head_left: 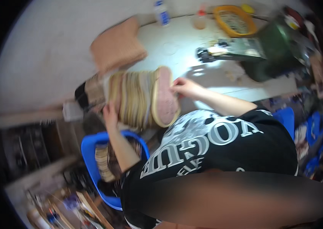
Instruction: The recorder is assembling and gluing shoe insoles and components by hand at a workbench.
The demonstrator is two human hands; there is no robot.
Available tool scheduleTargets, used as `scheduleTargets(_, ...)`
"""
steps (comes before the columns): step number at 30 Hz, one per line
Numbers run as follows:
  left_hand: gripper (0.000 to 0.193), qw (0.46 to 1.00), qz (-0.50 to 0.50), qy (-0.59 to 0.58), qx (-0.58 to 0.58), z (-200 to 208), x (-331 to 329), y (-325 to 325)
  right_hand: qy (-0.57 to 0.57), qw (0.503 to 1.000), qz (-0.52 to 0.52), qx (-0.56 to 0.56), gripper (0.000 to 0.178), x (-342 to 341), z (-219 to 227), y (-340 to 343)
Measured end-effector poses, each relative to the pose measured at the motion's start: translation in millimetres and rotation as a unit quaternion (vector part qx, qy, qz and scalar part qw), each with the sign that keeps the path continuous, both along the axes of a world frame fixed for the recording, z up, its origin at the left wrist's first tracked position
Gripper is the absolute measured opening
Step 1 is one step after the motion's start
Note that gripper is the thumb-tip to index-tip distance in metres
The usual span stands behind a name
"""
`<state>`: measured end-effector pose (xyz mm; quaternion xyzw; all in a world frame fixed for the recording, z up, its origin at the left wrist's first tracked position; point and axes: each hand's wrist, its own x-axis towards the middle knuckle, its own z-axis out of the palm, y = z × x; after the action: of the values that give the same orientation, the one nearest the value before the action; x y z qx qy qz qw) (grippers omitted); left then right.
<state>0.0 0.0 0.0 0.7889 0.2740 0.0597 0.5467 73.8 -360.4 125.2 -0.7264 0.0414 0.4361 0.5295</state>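
Note:
A row of several shoe soles [132, 97] stands on edge, pressed face to face, at the front of the white table. Cream and yellowish rims show along it. The rightmost sole [165, 97] turns its pink face outward. My left hand [110, 114] grips the near left part of the row, its fingertips partly hidden against the soles. With closed fingers, my right hand [186, 87] pinches the edge of the pink-faced sole.
Behind the row lies a folded tan cloth [117, 44]. Toward the back stand a white-and-blue bottle [162, 15], a red-topped bottle [200, 22] and a yellow basket [254, 30]. A green machine [280, 45] occupies the right. A blue chair [89, 152] holding more soles [103, 162] is below left.

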Motion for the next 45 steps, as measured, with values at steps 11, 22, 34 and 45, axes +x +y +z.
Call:
scheduleTargets(11, 0.053, 0.874, -0.207, -0.017, 0.438, 212, 62, -96, -0.069, 0.992, -0.067, 0.084, 0.051, 31, -6, 99)
scheduleTargets(22, 0.060, 0.861, -0.158, 0.067, 0.479, 194, 62, -111, -0.023, 0.991, -0.117, 0.065, 0.060, 23, 37, 101)
scheduleTargets(34, 0.021, 0.958, -0.123, -0.234, -0.114, 252, 108, -143, -0.300, 0.927, 0.034, 0.223, 0.040, 22, 118, 15)
scheduleTargets(45, 0.027, 0.917, -0.264, -0.183, -0.236, 250, 137, -202, -0.149, 0.915, -0.133, 0.351, 0.034, 12, 117, -27)
